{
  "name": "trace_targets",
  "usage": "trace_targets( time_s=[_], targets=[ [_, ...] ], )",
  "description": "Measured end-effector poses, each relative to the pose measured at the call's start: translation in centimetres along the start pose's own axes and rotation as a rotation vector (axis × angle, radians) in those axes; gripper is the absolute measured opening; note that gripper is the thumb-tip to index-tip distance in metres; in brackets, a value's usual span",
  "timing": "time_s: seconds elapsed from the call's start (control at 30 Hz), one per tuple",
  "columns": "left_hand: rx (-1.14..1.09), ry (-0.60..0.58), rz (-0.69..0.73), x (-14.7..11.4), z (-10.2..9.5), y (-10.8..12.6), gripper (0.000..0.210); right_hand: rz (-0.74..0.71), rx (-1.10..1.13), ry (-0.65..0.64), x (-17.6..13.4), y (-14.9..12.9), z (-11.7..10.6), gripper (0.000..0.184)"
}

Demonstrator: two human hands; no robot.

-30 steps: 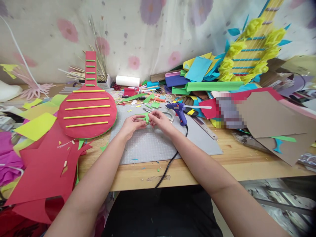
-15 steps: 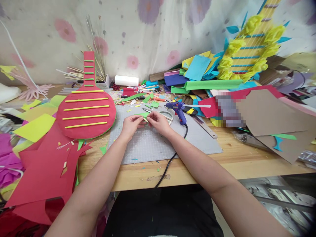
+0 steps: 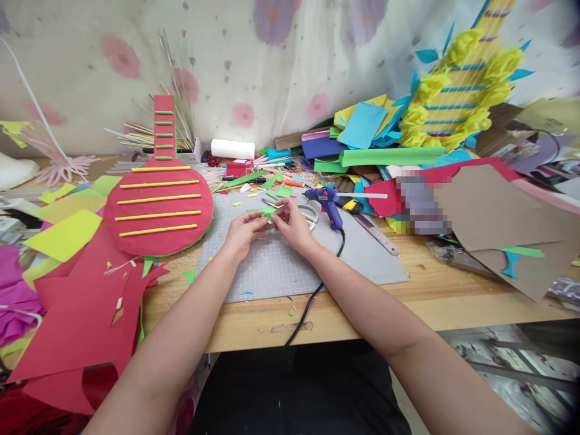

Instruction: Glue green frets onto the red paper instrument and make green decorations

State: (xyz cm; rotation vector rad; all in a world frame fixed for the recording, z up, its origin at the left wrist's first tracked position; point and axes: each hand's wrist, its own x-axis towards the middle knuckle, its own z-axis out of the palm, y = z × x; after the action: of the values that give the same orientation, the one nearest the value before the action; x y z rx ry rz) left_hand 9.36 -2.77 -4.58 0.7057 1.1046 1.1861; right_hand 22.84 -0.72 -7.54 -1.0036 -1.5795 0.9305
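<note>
Over the grey cutting mat (image 3: 267, 278), my left hand (image 3: 243, 234) and my right hand (image 3: 292, 226) meet, fingertips pinched together. Between them is a small piece of green paper (image 3: 267, 217), partly covered by the fingers. Just behind my right hand lies a pair of scissors with pale handles (image 3: 312, 215). To the right stands a blue-purple glue gun (image 3: 330, 205) with a white glue stick in its back; its black cord runs down over the table edge.
On the left leans a red paper guitar shape (image 3: 158, 208) with yellow strips, above red paper sheets (image 3: 86, 308). A metal ruler (image 3: 378, 235) lies at the mat's right. Coloured paper (image 3: 362, 124), a yellow flowered guitar (image 3: 453, 90) and brown cardboard (image 3: 489, 205) crowd the right side.
The fingers have shifted slightly around the small piece, and more green now shows between them. My right hand has tilted up a little. Everything else stays in place.
</note>
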Motion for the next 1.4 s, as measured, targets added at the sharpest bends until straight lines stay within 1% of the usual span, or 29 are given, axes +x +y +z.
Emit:
trace_targets(
  time_s=[0.2, 0.43, 0.67, 0.93, 1.1, 1.27, 1.4],
  targets=[
    [-0.029, -0.002, -0.028, -0.3, 0.1, 0.3, 0.018, -0.069, -0.074, 0.031, -0.4, -0.7, 0.1, 0.023],
    [-0.011, -0.017, 0.008, -0.3, 0.3, 0.2, 0.021, -0.075, -0.119, 0.006, -0.5, -1.3, 0.1, 0.02],
    [-0.028, 0.063, 0.093, -0.1, 0.4, -0.1, 0.019, -0.066, -0.071, 0.002, -0.3, -0.8, 0.0, 0.02],
    [-0.032, 0.076, 0.163, -0.1, 0.5, -0.2, 0.02, -0.035, 0.02, 0.0, -0.1, -0.4, 0.2, 0.024],
    [-0.062, 0.059, 0.161, -0.1, 0.7, -0.2, 0.026, -0.045, 0.086, -0.029, -0.1, -0.4, 0.1, 0.026],
    [-0.091, 0.105, 0.207, -0.2, 0.9, -0.1, 0.032, -0.091, 0.064, -0.068, -0.2, -0.7, 0.2, 0.028],
    [-0.092, 0.136, 0.238, 0.0, 0.9, -0.3, 0.033, -0.093, 0.051, -0.089, -0.2, -0.7, 0.2, 0.03]
  ],
)
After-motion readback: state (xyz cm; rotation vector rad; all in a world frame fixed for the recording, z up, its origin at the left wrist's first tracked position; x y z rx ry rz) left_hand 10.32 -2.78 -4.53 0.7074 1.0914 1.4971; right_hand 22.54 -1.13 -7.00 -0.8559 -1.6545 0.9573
